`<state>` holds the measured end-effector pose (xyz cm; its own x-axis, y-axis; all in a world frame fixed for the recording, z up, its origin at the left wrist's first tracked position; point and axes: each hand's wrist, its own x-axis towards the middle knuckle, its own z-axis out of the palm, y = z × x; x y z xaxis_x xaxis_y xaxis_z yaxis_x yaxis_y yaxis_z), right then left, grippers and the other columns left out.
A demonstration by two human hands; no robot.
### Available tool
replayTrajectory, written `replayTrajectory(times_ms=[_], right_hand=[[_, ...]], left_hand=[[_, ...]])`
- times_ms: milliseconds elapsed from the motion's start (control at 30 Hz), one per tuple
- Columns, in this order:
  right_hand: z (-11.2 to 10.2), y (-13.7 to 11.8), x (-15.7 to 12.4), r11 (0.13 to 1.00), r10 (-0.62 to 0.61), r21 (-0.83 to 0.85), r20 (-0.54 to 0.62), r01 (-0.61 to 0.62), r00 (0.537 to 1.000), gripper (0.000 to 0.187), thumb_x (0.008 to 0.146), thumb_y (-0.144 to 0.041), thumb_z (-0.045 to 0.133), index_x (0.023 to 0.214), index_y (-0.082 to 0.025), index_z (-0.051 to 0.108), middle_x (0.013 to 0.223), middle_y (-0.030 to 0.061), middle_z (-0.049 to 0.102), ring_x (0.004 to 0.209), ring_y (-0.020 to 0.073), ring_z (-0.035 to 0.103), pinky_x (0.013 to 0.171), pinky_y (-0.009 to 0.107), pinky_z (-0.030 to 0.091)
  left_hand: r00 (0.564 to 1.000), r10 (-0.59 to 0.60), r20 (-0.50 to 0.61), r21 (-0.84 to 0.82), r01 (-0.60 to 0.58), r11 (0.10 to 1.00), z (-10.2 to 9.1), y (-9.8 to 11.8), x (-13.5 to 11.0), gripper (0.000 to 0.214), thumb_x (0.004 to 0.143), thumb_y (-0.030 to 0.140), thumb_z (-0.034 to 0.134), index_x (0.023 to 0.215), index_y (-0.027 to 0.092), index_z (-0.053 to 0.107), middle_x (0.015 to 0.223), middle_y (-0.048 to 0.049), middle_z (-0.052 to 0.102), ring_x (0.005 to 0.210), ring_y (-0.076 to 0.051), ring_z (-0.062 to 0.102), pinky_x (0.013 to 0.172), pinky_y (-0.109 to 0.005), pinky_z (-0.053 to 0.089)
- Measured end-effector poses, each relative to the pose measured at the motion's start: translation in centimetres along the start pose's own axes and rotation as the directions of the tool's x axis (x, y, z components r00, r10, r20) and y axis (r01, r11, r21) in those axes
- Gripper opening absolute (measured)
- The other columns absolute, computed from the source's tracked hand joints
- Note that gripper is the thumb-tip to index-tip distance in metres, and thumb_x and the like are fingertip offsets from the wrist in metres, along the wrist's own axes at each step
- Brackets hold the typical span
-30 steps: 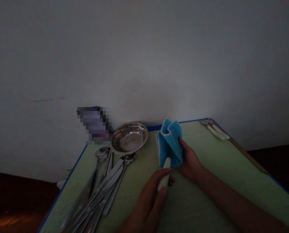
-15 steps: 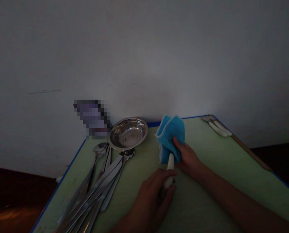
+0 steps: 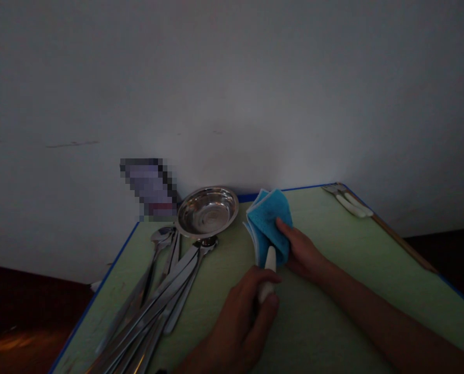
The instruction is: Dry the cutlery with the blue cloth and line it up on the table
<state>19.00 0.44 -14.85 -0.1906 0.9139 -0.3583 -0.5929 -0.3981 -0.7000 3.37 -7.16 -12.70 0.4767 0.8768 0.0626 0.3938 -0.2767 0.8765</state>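
My left hand (image 3: 243,317) is closed round the white handle of a utensil (image 3: 268,275), whose front end is buried in a folded blue cloth (image 3: 269,222). My right hand (image 3: 302,253) pinches that cloth around the utensil, thumb on top. Both hands hover just over the pale green table (image 3: 333,311), near its middle. What kind of utensil it is stays hidden by the cloth.
A shiny steel bowl (image 3: 207,210) sits at the table's far edge against the white wall. Several steel spoons and knives (image 3: 158,301) lie fanned out at the left. Two white-handled forks (image 3: 349,201) rest at the far right corner. A blurred object (image 3: 150,188) stands behind the bowl.
The cloth has shifted slightly left and down along the utensil between my hands. My left hand has stayed closed on the white handle.
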Motion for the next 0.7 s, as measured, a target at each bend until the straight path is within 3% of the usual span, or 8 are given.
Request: replayTrajectory(times_ms=[367, 700], right_hand=[[0.1, -0.1, -0.1, 1.000, 0.007, -0.014, -0.039, -0.008, 0.999, 0.028, 0.071, -0.040, 0.064, 0.080, -0.014, 0.065, 0.074, 0.0042, 0.070, 0.075, 0.0195, 0.064, 0.072, 0.032, 0.049], [-0.2, -0.7, 0.8, 0.953, -0.040, 0.299, -0.055, 0.054, 0.998, 0.038, 0.086, -0.048, 0.038, 0.089, -0.021, 0.065, 0.085, 0.0011, 0.070, 0.093, 0.0179, 0.061, 0.086, 0.035, 0.044]], left_hand=[[0.999, -0.024, 0.031, -0.014, 0.025, 1.000, 0.0, 0.2, 0.2, 0.019, 0.089, 0.026, 0.038, 0.107, 0.024, 0.046, 0.091, -0.0039, 0.053, 0.081, -0.017, 0.051, 0.074, -0.029, 0.041], [0.956, -0.199, -0.216, -0.310, 0.127, 0.942, 1.1, -1.2, 0.6, 0.023, 0.093, 0.034, 0.029, 0.105, 0.022, 0.043, 0.080, -0.0007, 0.048, 0.065, -0.012, 0.044, 0.059, -0.024, 0.037]])
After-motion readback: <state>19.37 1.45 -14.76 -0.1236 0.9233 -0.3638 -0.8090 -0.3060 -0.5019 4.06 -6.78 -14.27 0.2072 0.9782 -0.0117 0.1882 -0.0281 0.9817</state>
